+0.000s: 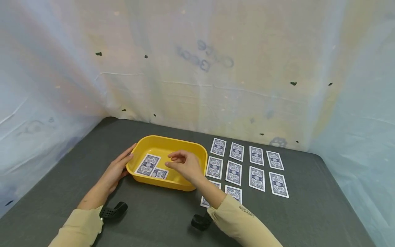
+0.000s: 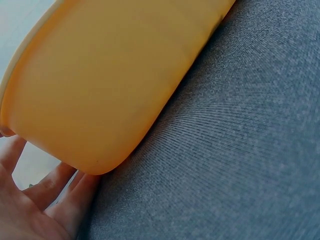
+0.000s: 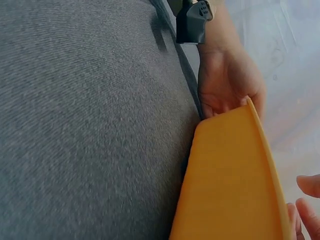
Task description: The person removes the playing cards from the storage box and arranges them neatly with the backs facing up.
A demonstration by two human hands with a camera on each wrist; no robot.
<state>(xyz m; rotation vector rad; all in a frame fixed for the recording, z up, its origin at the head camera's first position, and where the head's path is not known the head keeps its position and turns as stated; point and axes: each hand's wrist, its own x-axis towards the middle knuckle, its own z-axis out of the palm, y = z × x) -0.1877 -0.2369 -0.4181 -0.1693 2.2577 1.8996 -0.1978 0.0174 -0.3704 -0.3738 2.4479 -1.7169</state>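
A yellow tray (image 1: 171, 142) with raised walls stands on the dark cloth. Two playing cards with blue-and-white patterned backs lie inside at its left: one larger in view (image 1: 148, 164), the other card (image 1: 159, 173) partly overlapped by it. My left hand (image 1: 115, 169) rests against the tray's left end from outside, thumb near the rim and fingers on the wall in the left wrist view. Over the middle of the tray hovers my right hand (image 1: 185, 166), fingers loosely bent, thumb and forefinger apart, nothing visible between them. Only its fingertips (image 3: 310, 186) show in the right wrist view.
To the tray's right, several cards (image 1: 234, 173) with the same backs lie spaced in rows; my right forearm covers part of one nearer card (image 1: 205, 202). A pale plastic sheet (image 1: 185, 68) hangs behind the cloth-covered table (image 1: 154, 219) and along both sides.
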